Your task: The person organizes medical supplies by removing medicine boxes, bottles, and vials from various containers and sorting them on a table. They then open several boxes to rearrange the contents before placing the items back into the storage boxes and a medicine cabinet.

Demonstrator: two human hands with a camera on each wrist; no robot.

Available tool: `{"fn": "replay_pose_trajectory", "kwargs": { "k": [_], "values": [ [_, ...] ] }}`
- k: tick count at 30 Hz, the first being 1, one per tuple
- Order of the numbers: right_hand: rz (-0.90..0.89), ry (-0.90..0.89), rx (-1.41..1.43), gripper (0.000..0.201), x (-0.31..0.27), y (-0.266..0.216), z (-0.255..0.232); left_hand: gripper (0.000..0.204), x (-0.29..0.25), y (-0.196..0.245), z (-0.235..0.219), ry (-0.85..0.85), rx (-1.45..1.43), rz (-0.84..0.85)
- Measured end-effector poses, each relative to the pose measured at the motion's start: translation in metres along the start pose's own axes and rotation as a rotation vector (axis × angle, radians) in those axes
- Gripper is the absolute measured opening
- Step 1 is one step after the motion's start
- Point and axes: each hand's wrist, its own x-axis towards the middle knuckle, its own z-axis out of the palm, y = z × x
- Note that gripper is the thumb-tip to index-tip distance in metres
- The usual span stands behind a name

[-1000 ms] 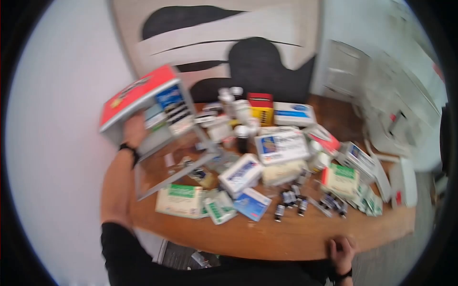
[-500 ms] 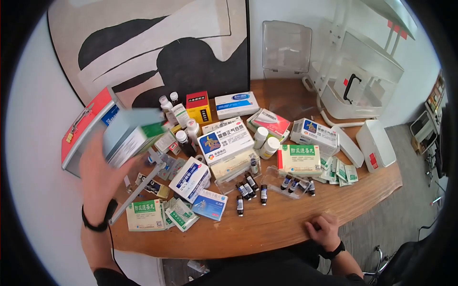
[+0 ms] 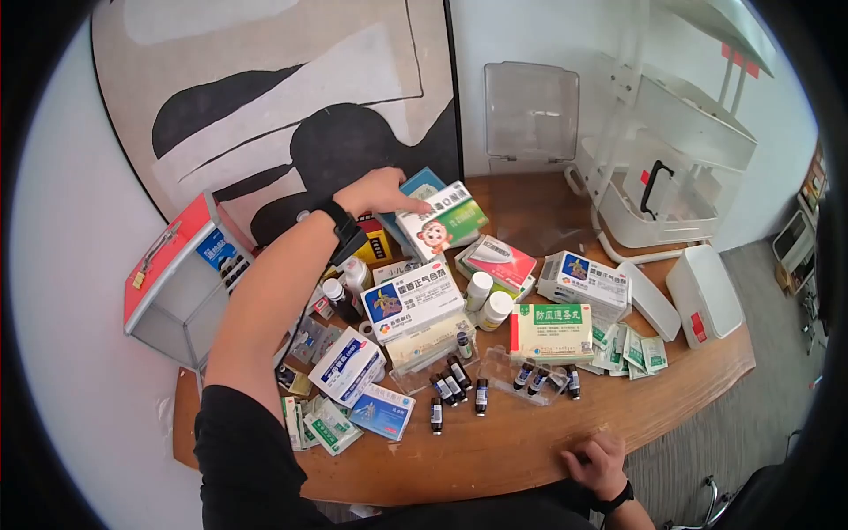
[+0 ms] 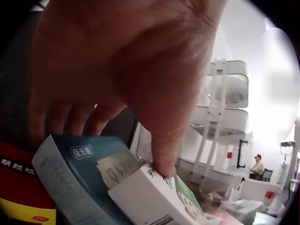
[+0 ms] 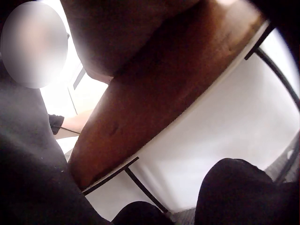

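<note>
"Head view: where are the boxes?"

"Upper middle of the frame. The left hand (image 3: pixel 375 190) grips the white-and-green medicine box (image 3: pixel 444 223) and teal box (image 3: pixel 422 184) together. The right hand (image 3: pixel 599 465) is loosely curled by the wooden table (image 3: pixel 477 464), lower right."

"Left wrist view?"

"Both sit bottom centre, touching, below the palm, thumb pressing the white-and-green medicine box."

"Right wrist view?"

"Too dark; I can't tell the fingers' pose."
</note>
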Motion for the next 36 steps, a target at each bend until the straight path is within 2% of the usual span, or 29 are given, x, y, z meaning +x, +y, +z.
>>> {"fn": "replay_pose_trajectory", "kwargs": {
  "k": [1, 3, 4, 6, 8, 9, 10, 12, 14, 15, 17, 18, 19, 20, 21, 23, 24, 25, 26, 27, 30, 31, 32, 34, 36],
  "values": [
    [0.020, -0.016, 0.045, 0.031, 0.001, -0.002, -0.002, 0.079, -0.009, 0.000, 0.006, -0.009, 0.001, -0.022],
    [0.018, -0.014, 0.023, 0.030, -0.012, 0.003, 0.000, 0.076, -0.047, -0.006, -0.001, 0.384, 0.158, 0.330],
    [0.019, 0.004, -0.019, 0.028, -0.016, 0.007, 0.005, 0.064, -0.078, -0.003, -0.006, 0.433, 0.124, 0.305],
    [-0.008, 0.033, 0.008, 0.025, -0.018, 0.013, 0.010, 0.052, -0.148, 0.007, -0.023, 0.303, 0.042, 0.191],
    [-0.058, -0.014, 0.043, 0.019, 0.001, -0.001, -0.006, 0.043, -0.205, -0.011, -0.027, 0.275, -0.033, 0.002],
    [-0.059, -0.037, 0.027, 0.014, 0.007, -0.005, -0.011, 0.038, -0.233, -0.018, -0.032, 0.307, -0.002, -0.038],
    [-0.078, -0.042, 0.037, 0.014, 0.011, -0.006, -0.011, 0.038, -0.257, -0.034, -0.035, 0.318, 0.003, -0.057],
    [-0.052, -0.073, 0.052, 0.016, 0.012, -0.008, -0.012, 0.035, -0.300, -0.085, -0.029, 0.365, 0.086, -0.290],
    [-0.043, -0.079, 0.050, 0.015, 0.012, -0.010, -0.012, 0.047, -0.326, -0.146, -0.028, 0.462, 0.052, -0.450],
    [-0.024, -0.082, 0.046, 0.015, 0.011, -0.011, -0.012, 0.047, -0.335, -0.172, -0.028, 0.463, 0.048, -0.457],
    [-0.034, -0.070, 0.059, 0.015, 0.015, -0.015, -0.011, 0.062, -0.340, -0.217, -0.030, 0.669, 0.194, -0.503],
    [-0.036, -0.051, 0.073, 0.015, 0.016, -0.016, -0.011, 0.062, -0.334, -0.240, -0.030, 0.672, 0.193, -0.501],
    [-0.036, -0.046, 0.070, 0.015, 0.015, -0.017, -0.010, 0.069, -0.325, -0.262, -0.031, 0.717, 0.186, -0.599],
    [-0.016, -0.058, 0.048, 0.015, 0.013, -0.016, -0.009, 0.076, -0.318, -0.263, -0.036, 0.759, 0.177, -0.695],
    [0.006, -0.070, 0.025, 0.015, 0.011, -0.016, -0.009, 0.076, -0.313, -0.263, -0.038, 0.761, 0.174, -0.687],
    [0.016, -0.063, -0.009, 0.015, 0.009, -0.016, -0.008, 0.083, -0.298, -0.261, -0.042, 0.798, -0.140, -0.662],
    [0.021, -0.061, -0.036, 0.016, 0.008, -0.016, -0.007, 0.083, -0.290, -0.281, -0.040, 0.797, -0.144, -0.651],
    [0.026, -0.056, -0.042, 0.016, 0.007, -0.016, -0.007, 0.079, -0.282, -0.310, -0.034, 0.815, -0.321, -0.616],
    [0.028, -0.050, -0.051, 0.016, 0.007, -0.016, -0.006, 0.076, -0.275, -0.309, -0.037, 0.828, -0.497, -0.576],
    [0.029, -0.045, -0.062, 0.016, 0.007, -0.016, -0.005, 0.070, -0.270, -0.307, -0.034, 0.892, -0.609, -0.635],
    [0.030, -0.057, -0.096, 0.014, 0.008, -0.016, -0.007, 0.070, -0.270, -0.318, -0.033, 0.907, -0.632, -0.629],
    [0.033, -0.065, -0.100, 0.014, 0.010, -0.017, -0.007, 0.070, -0.270, -0.324, -0.030, 0.925, -0.677, -0.558],
    [0.021, -0.061, -0.070, 0.013, 0.014, -0.018, -0.007, 0.069, -0.269, -0.313, -0.030, 0.940, -0.627, -0.575],
    [0.007, -0.071, -0.035, 0.012, 0.017, -0.020, -0.006, 0.068, -0.267, -0.323, -0.028, 0.938, -0.506, -0.666],
    [0.022, -0.079, 0.016, 0.010, 0.020, -0.021, -0.008, 0.062, -0.268, -0.327, -0.029, 0.991, -0.502, -0.723]
  ]
}}
